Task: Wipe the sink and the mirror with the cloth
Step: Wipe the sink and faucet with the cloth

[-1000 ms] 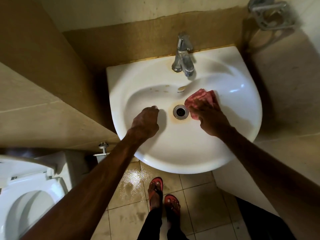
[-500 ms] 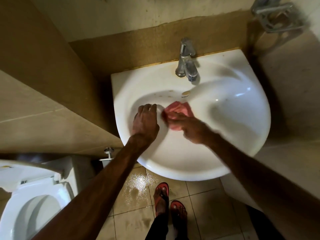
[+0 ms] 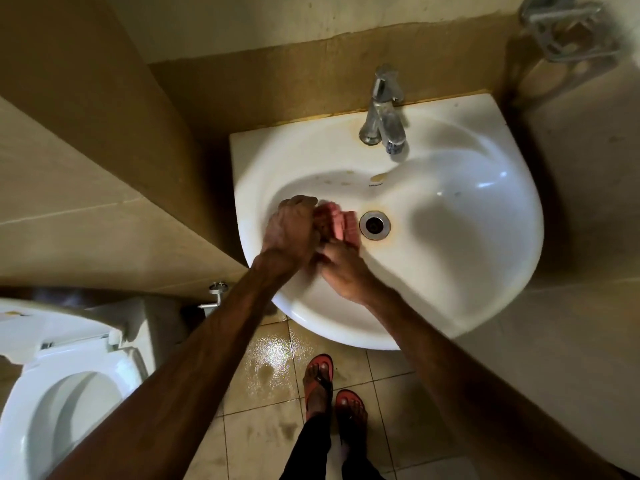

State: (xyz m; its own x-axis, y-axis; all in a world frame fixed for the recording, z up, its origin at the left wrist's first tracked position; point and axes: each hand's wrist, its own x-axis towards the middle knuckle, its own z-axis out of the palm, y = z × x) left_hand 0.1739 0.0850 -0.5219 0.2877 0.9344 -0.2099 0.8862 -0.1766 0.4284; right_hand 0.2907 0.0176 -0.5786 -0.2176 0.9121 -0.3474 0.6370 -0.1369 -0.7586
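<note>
Head view: the cloth (image 3: 337, 221) has crossed from right of the drain (image 3: 374, 225) to the left side of the sink (image 3: 485, 271) and is now bunched between both hands. The right hand (image 3: 343, 271) grips it. I cannot tell whether the left hand (image 3: 292, 232) grips or only presses. I judge the basin largely covered, with the mirror still to do.
</note>
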